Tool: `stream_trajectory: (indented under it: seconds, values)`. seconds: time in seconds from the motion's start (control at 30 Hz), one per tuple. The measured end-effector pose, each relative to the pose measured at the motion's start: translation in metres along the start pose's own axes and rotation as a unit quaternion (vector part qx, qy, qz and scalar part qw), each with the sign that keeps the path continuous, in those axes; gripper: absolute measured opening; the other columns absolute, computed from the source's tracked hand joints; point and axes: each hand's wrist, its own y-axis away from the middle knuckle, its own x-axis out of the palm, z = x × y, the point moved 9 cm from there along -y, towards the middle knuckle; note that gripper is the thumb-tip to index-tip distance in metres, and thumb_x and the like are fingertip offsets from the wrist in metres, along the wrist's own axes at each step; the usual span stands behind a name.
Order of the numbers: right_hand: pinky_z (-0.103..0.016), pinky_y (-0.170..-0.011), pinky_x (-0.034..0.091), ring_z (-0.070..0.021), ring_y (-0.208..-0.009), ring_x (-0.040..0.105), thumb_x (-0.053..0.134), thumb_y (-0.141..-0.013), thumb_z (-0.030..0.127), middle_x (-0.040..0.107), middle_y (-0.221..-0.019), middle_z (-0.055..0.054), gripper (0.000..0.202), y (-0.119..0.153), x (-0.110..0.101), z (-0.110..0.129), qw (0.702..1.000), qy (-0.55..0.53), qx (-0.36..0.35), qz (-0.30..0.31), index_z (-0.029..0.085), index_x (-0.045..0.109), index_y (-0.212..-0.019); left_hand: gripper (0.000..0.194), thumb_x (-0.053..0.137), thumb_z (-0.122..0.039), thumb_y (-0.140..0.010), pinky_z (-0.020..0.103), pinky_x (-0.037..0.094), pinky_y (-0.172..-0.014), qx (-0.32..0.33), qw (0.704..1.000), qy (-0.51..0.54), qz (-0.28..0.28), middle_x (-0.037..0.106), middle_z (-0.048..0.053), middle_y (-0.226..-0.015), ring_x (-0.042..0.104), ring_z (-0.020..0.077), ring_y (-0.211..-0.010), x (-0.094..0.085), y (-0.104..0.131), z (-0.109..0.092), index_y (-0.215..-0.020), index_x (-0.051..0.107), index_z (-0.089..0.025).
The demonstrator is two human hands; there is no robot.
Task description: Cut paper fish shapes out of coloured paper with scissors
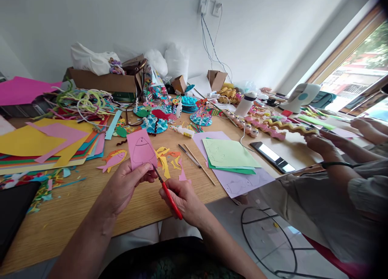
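right hand (185, 197) gripping red scissors (170, 197), blades at the lower corner of a pink paper (140, 143) with a fish outline — left hand (129, 184) pinching it over the table (69, 208). yellow scraps (164, 166) alongside, glue bottle (185, 132) further, cardboard box (103, 81) way back.

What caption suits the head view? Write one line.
Left hand holds pink paper with a drawn fish; right hand holds red-handled scissors at its edge.
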Motion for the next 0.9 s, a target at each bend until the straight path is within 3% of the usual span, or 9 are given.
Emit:
stream_trajectory:
  seconds: [0.27,0.63,0.9]
  values:
    - [-0.022,-0.049,0.026,-0.0087,-0.053,0.032,0.054,-0.089,0.046,0.038,-0.056,0.005,0.039,0.0017,-0.0009,0.0027,1.000,0.008,-0.009,0.005,0.019,0.043,-0.063,0.009,0.075,-0.027,-0.060,0.024,0.053,-0.056,-0.014,0.999,-0.029,0.003,0.070,0.002,-0.060,0.063,0.0148,-0.056,0.0018,0.0028,-0.0012,-0.062,0.073,-0.018]
    - [-0.022,-0.050,0.024,-0.0086,-0.054,0.030,0.052,-0.089,0.049,0.035,-0.056,0.006,0.043,0.0033,-0.0060,0.0063,0.998,0.062,-0.025,-0.004,0.020,0.039,-0.061,0.012,0.073,-0.030,-0.057,0.027,0.053,-0.056,-0.028,0.997,-0.069,0.006,0.069,0.004,-0.058,0.064,0.0170,-0.056,0.0020,-0.0004,-0.0003,-0.059,0.072,-0.018]
    - [-0.023,-0.049,0.024,-0.0088,-0.055,0.030,0.052,-0.090,0.045,0.035,-0.056,0.006,0.041,0.0042,-0.0067,0.0054,0.998,0.060,-0.027,-0.003,0.019,0.040,-0.061,0.017,0.073,-0.034,-0.064,0.027,0.054,-0.058,0.019,0.995,-0.096,0.000,0.070,0.003,-0.064,0.064,0.0172,-0.060,-0.0031,-0.0017,-0.0058,-0.066,0.071,-0.018]
